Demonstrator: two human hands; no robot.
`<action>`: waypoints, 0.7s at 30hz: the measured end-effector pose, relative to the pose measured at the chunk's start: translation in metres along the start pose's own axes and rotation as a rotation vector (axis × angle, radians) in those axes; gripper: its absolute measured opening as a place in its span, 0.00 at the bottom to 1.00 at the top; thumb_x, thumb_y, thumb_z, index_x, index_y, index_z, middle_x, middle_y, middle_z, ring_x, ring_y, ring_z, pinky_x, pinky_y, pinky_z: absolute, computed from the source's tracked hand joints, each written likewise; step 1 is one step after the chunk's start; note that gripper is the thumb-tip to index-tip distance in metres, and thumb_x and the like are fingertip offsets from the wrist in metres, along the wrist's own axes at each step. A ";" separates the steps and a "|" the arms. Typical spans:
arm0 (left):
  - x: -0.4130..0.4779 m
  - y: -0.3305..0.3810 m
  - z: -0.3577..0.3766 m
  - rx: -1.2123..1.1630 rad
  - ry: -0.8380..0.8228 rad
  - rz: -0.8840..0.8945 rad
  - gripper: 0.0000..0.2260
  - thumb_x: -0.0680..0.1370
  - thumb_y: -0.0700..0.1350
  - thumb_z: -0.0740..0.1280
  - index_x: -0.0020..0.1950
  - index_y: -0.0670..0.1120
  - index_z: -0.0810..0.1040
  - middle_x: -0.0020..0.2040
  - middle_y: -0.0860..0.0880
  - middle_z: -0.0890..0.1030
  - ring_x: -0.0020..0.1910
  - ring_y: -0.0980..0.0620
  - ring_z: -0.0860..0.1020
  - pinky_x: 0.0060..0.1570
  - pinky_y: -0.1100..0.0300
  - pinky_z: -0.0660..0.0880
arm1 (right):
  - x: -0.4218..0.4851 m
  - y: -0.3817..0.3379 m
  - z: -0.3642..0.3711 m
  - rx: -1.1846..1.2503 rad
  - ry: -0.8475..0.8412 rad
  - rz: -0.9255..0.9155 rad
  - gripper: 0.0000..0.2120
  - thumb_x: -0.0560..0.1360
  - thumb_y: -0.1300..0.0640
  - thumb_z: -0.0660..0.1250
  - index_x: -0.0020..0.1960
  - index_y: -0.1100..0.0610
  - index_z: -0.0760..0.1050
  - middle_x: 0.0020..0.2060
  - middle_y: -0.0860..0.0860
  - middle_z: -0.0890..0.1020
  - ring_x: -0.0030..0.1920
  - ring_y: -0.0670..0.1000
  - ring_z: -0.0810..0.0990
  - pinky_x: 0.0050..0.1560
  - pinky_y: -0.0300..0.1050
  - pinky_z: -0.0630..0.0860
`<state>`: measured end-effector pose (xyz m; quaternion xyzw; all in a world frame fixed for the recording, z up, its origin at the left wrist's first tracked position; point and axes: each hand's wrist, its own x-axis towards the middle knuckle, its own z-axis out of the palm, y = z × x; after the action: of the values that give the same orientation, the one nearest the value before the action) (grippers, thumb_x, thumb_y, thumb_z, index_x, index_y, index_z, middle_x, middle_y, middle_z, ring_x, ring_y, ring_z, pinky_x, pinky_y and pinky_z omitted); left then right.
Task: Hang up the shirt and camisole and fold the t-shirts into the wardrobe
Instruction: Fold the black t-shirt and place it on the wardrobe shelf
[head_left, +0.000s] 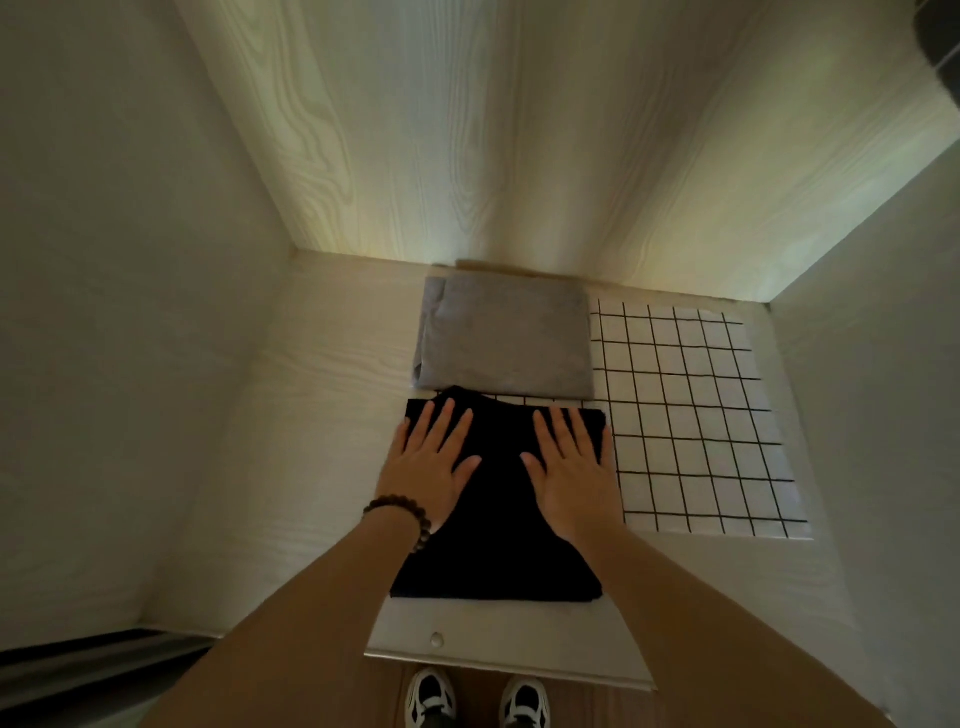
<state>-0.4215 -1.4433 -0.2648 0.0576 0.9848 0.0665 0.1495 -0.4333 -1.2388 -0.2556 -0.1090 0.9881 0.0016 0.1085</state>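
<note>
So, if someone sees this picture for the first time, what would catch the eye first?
The left hand and the right hand lie flat, fingers spread, on a folded black t-shirt at the front of the pale wooden wardrobe shelf. Behind it lies a folded grey t-shirt, and to the right a white cloth with a black grid.

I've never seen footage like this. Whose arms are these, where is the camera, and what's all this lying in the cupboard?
No machine here: a person wears one camera on the head, looking down into a wardrobe compartment. The left hand, with a bead bracelet, and the right hand press flat on a folded black t-shirt. Nothing is gripped. Behind it lies a folded grey t-shirt; a white grid-patterned cloth spreads to the right. Their shoes show at the bottom.
</note>
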 end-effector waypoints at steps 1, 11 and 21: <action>-0.004 -0.006 0.000 -0.001 -0.010 -0.028 0.38 0.66 0.65 0.17 0.74 0.53 0.34 0.77 0.52 0.37 0.77 0.49 0.39 0.74 0.50 0.41 | -0.004 0.009 0.001 0.000 0.007 0.039 0.31 0.76 0.39 0.29 0.77 0.49 0.40 0.77 0.47 0.44 0.76 0.52 0.37 0.74 0.60 0.36; -0.068 0.049 0.022 -0.076 0.206 -0.087 0.26 0.80 0.55 0.50 0.75 0.46 0.62 0.76 0.44 0.62 0.75 0.45 0.55 0.70 0.45 0.53 | -0.060 -0.044 0.010 0.092 0.108 -0.045 0.28 0.80 0.44 0.48 0.75 0.57 0.60 0.75 0.53 0.60 0.76 0.54 0.55 0.71 0.61 0.52; -0.076 0.039 0.036 -0.142 0.127 -0.108 0.26 0.81 0.60 0.45 0.78 0.52 0.56 0.77 0.48 0.57 0.76 0.47 0.55 0.72 0.49 0.51 | -0.076 -0.007 0.026 0.077 0.035 0.051 0.31 0.80 0.40 0.46 0.75 0.58 0.57 0.74 0.54 0.62 0.75 0.52 0.57 0.71 0.58 0.53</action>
<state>-0.3349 -1.4105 -0.2717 -0.0105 0.9868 0.1315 0.0937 -0.3537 -1.2282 -0.2644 -0.0797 0.9916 -0.0356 0.0952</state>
